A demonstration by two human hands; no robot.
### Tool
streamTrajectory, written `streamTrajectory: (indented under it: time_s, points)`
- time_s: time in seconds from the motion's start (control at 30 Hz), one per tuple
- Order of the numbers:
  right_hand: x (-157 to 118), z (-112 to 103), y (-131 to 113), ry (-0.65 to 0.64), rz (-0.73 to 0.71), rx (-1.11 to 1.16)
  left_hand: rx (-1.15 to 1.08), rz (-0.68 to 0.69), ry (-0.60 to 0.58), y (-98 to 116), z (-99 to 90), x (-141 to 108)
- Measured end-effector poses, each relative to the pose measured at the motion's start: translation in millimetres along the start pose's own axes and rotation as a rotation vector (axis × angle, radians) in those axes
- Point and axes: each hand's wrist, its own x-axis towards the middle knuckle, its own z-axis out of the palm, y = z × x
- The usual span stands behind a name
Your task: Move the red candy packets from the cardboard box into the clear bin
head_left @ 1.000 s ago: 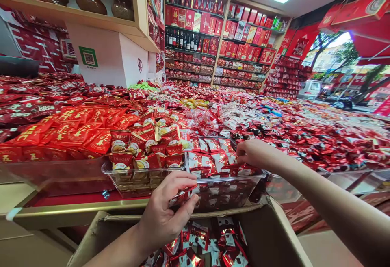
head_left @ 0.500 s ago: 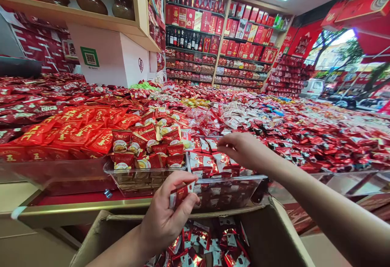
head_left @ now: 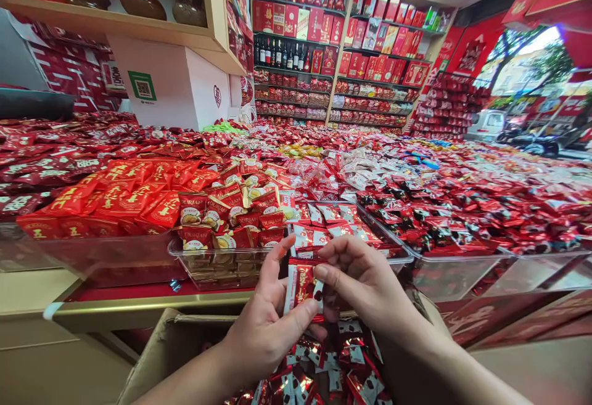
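A small red-and-white wrapped candy packet (head_left: 303,286) is held upright between both hands, its printed front toward me. My left hand (head_left: 271,315) grips it from below and the left, thumb across its lower part. On its upper right corner, the thumb of my right hand (head_left: 363,285) presses against curled fingers. Beneath the hands an open cardboard box (head_left: 155,346) contains many loose packets (head_left: 361,362) of similar red and white. Just beyond, similar packets (head_left: 340,227) lie in rows in a clear plastic bin, its front partly hidden by my hands.
Left of that bin stands a clear bin of durian packets (head_left: 231,223), then bright red packets (head_left: 124,198). Loose red and dark packets (head_left: 444,214) fill bins on the right. A gold-coloured counter edge (head_left: 152,301) runs behind the box. Shelves of bottles and boxes (head_left: 300,23) line the back.
My right hand has come back from the bin's packets and now grips the packet in my left hand. That packet now faces me upright. The view has shifted slightly.
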Motion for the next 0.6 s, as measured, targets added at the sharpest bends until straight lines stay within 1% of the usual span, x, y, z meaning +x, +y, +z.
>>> streamTrajectory:
  time_s: [0.07,0.1,0.13,0.17,0.2,0.23,0.27,0.3,0.33,0.4,0.5,0.6]
  points:
    - [-4.7,0.1,2.1,0.039,-0.043,0.002,0.115,0.011,0.061,-0.1,-1.1,-0.6]
    - [-7.6,1.2,3.2,0.065,-0.087,0.0,0.215,0.06,0.113,-0.1,-2.7,-1.2]
    - [-10.6,3.0,4.2,0.095,-0.146,0.002,0.348,0.137,0.156,0.2,-5.0,-1.6]
    - [-13.4,5.1,5.0,0.116,-0.2,0.01,0.499,0.244,0.18,0.8,-7.9,-1.9]
    - [-15.8,7.3,5.6,0.112,-0.235,0.034,0.647,0.363,0.179,1.5,-11.2,-1.8]
    - [-17.5,9.4,5.8,0.081,-0.241,0.071,0.777,0.476,0.157,2.3,-14.6,-1.2]
    - [-18.6,11.0,5.8,0.038,-0.217,0.117,0.877,0.566,0.128,3.0,-17.8,-0.2]
    - [-19.1,12.0,5.4,0.003,-0.173,0.166,0.94,0.624,0.112,3.5,-20.5,1.1]
    - [-19.0,12.3,4.9,-0.012,-0.129,0.209,0.969,0.655,0.125,3.7,-22.4,2.5]
    - [-17.7,11.3,4.0,0.012,-0.071,0.263,0.949,0.67,0.179,3.1,-23.5,4.8]
    - [-15.4,8.4,3.9,0.059,-0.069,0.281,0.746,0.654,0.229,1.9,-20.0,3.9]
    - [-14.7,6.9,5.8,0.069,-0.114,0.245,0.536,0.549,0.2,2.7,-15.0,-1.2]
